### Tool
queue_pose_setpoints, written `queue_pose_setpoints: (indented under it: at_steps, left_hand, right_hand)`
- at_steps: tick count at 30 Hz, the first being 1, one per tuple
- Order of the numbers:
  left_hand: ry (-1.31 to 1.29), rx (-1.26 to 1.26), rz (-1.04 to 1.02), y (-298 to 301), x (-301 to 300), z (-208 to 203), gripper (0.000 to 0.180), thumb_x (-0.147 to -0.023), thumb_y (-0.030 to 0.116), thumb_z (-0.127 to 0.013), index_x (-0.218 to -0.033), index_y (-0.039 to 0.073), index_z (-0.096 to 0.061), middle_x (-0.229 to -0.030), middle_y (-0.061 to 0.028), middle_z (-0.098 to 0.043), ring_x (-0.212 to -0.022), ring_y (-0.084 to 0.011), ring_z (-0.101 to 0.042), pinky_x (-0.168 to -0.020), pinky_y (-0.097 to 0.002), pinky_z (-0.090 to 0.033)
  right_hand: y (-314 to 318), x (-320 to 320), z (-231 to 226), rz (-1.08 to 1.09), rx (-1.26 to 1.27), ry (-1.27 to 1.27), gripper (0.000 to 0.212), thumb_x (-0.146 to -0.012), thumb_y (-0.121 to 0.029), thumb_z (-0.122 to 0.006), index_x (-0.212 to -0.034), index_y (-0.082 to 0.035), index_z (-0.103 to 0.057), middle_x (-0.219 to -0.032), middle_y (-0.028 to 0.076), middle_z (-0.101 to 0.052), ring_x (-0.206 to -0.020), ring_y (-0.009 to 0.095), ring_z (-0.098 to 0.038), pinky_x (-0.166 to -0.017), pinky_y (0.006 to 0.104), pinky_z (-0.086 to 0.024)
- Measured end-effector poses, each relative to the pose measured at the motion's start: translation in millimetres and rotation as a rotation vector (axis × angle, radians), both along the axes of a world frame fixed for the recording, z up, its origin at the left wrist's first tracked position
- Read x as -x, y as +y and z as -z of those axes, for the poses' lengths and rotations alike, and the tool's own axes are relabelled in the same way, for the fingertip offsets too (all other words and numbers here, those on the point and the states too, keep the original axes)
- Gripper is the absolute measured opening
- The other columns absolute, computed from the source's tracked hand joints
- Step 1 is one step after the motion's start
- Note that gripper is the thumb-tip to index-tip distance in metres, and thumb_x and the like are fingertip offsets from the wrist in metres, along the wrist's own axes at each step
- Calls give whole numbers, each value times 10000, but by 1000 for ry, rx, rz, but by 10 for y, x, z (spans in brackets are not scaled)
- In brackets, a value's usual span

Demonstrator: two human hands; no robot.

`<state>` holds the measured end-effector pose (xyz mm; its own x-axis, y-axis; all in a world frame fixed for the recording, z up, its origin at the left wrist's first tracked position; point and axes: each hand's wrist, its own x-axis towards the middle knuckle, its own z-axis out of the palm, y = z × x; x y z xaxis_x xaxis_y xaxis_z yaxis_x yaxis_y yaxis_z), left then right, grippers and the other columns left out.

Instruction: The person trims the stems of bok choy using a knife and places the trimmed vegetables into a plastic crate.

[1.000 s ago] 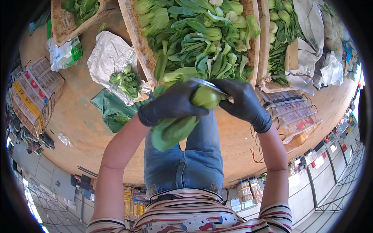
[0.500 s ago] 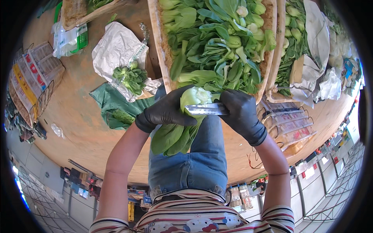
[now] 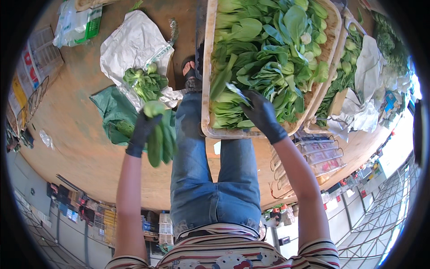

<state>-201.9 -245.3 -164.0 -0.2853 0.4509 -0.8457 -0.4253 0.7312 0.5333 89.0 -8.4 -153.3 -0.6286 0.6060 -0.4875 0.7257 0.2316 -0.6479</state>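
My left hand, in a dark glove, is closed around a head of bok choy. Its pale base points up and its leaves hang down, over the left side near a green plastic bag. In my right hand, also gloved, is a knife whose blade is smeared by motion. That hand is above the near part of a shallow tray heaped with bok choy; the knife's handle is mostly hidden in the fingers.
Left of the tray, a bunch of bok choy lies on a crumpled white sheet. A second tray of greens stands to the right, beside crumpled plastic. Wire-handled plastic crates are at the near right; a green basket sits far left.
My hands have moved apart: the left carries the bok choy left and down, the right takes the knife over the tray, away from the vegetable's base. The view has shifted, and a sandalled foot now shows.
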Motion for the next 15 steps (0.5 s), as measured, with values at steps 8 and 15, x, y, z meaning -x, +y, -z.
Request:
queue_pose_setpoints:
  at_steps: [8, 15]
  left_hand:
    - [334, 497, 99, -1657, 1132, 1352, 709, -695, 391, -791, -1159, -69, -514, -1035, -153, -613, -899, -229, -594, -790, -339, -482]
    - [722, 411, 189, -1202, 512, 1297, 767, -761, 346, -740, -1308, -73, -402, -1255, -252, -500, -1158, -353, -494, -987, -401, -384]
  right_hand:
    - [-527, 41, 904, -234, -39, -112, 511, -720, -156, -706, -1185, -52, -520, -1072, 219, -583, -959, 404, -561, -831, 448, -467]
    - [-419, -5, 1058, -276, 47, -95, 411, -725, -64, -659, -1120, -37, -547, -993, 214, -597, -916, 394, -571, -807, 442, -471]
